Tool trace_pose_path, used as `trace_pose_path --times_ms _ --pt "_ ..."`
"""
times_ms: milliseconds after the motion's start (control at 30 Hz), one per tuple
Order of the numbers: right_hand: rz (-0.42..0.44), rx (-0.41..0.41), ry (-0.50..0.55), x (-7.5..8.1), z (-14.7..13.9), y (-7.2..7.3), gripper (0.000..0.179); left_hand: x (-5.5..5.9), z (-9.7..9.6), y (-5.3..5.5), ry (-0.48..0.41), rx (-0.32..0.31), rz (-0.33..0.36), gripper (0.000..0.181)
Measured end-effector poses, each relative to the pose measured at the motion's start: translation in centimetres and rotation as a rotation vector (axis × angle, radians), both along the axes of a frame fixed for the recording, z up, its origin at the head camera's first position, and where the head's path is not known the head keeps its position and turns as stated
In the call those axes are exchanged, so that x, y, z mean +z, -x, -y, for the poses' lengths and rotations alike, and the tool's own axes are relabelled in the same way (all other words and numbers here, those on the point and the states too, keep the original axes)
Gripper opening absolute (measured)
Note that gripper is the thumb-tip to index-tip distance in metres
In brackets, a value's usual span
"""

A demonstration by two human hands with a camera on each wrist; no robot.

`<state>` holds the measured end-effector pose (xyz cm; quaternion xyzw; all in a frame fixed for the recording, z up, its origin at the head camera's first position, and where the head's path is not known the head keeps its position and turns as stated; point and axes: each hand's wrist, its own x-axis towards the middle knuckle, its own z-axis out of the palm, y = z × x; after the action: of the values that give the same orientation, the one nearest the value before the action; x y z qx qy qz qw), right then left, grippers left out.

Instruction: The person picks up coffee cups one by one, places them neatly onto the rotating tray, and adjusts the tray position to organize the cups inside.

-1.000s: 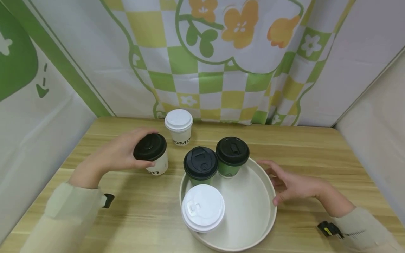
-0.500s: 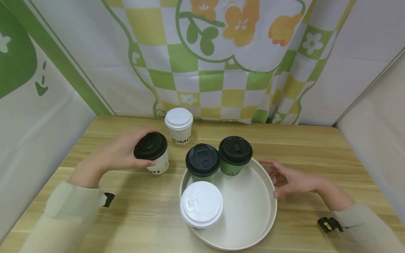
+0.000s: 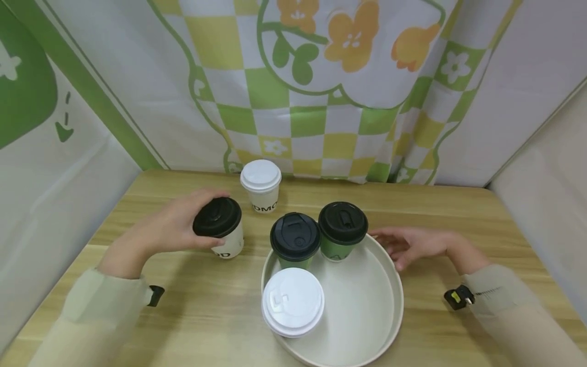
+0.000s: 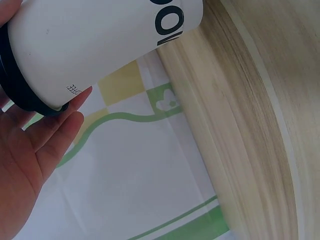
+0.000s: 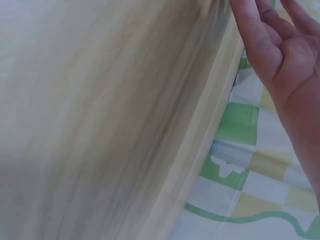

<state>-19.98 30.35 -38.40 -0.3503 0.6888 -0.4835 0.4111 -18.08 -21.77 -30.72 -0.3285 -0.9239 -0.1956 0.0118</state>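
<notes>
In the head view my left hand (image 3: pixel 183 224) grips a white paper coffee cup (image 3: pixel 233 242) by its black lid, thumb at the front and fingers behind. The left wrist view shows that cup (image 4: pixel 95 45) from the side, dark printing on its wall. My right hand (image 3: pixel 419 247) is at the upper right rim of a round cream tray (image 3: pixel 397 306), fingers loosely bent; whether it touches the rim I cannot tell. Two green cups with black lids (image 3: pixel 295 237) (image 3: pixel 343 223) and a cup with a white lid (image 3: pixel 293 300) stand on the tray's left and back parts.
A smaller white-lidded cup (image 3: pixel 261 186) stands at the back of the wooden table (image 3: pixel 215 316). Behind the table's far edge hangs a checked, flowered curtain (image 3: pixel 307 122). Pale fabric walls (image 3: pixel 55 193) rise at both sides.
My right hand has moved away from me and a little left along the tray's rim. The two green cups have shifted slightly right. My left hand stays on its cup.
</notes>
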Motion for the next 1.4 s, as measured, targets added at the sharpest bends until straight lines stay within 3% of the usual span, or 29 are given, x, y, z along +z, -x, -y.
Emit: trace_pose_path --times_ms 300,800,1067,1400 --pt "0.017 -0.026 -0.069 0.4 0.5 -0.6 0.095 -0.3 -0.1 0.0 -0.006 -0.007 0.009 0.084" --pt "-0.107 -0.075 -0.103 1.1 0.4 -3.4 0.091 -0.4 -0.2 -0.1 0.005 0.013 0.033 0.087" --pt "-0.152 -0.127 -0.158 1.4 0.4 -4.8 0.092 -0.1 0.0 -0.7 0.006 0.006 0.014 0.086" --pt "-0.18 -0.149 -0.132 1.4 0.5 -6.1 0.093 0.0 0.2 -1.5 -0.01 -0.031 -0.032 0.084"
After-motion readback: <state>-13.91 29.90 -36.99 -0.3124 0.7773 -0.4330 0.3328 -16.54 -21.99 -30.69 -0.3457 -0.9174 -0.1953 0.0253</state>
